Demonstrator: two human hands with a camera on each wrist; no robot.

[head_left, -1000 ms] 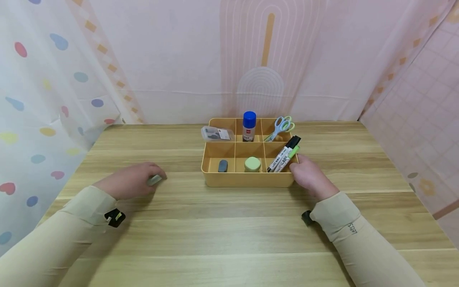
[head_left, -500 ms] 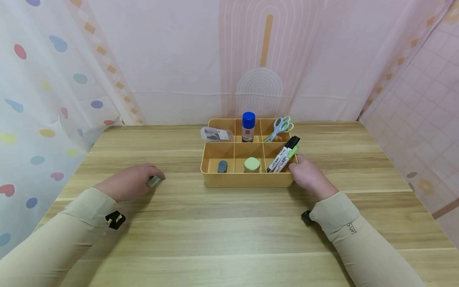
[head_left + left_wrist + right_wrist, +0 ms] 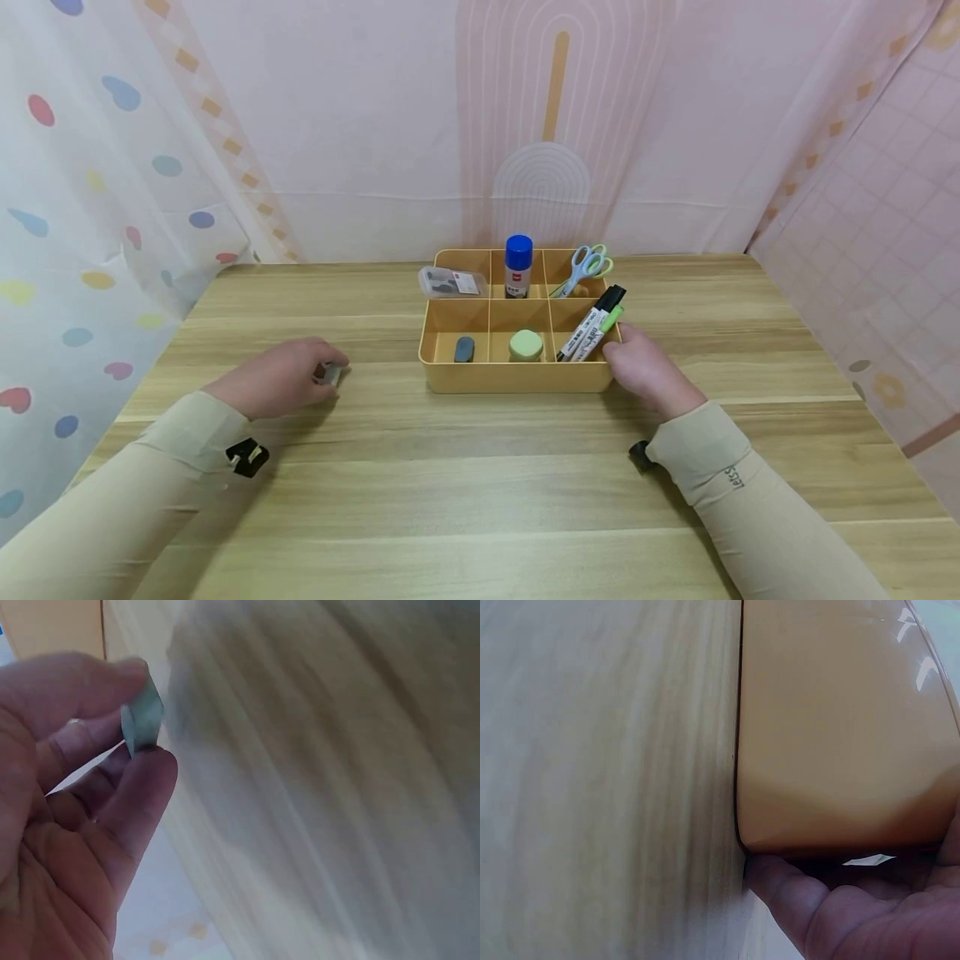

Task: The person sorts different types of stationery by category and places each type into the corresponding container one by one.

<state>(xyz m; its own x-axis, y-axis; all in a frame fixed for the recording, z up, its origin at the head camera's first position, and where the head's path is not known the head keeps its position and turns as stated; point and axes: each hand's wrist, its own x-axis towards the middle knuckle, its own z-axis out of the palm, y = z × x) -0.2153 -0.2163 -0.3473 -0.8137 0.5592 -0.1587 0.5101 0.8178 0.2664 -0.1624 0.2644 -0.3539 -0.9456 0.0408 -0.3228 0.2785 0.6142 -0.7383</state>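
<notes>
A small pale grey-green block is pinched between the thumb and fingers of my left hand, low over the left side of the table. My right hand holds the front right corner of a yellow six-compartment desk organizer; in the right wrist view a fingertip lies at the organizer's lower corner. The front compartments hold a dark grey oval piece, a light green rounded piece and leaning marker pens. Behind them are a clear plastic case, a blue-capped glue stick and scissors.
The wooden table runs under both hands, and the organizer stands near its back edge. A patterned curtain hangs behind and along both sides. The clear case juts over the organizer's left rim.
My left hand has turned the small block slightly and shifted a little to the right. My right hand stays on the organizer, whose contents look the same.
</notes>
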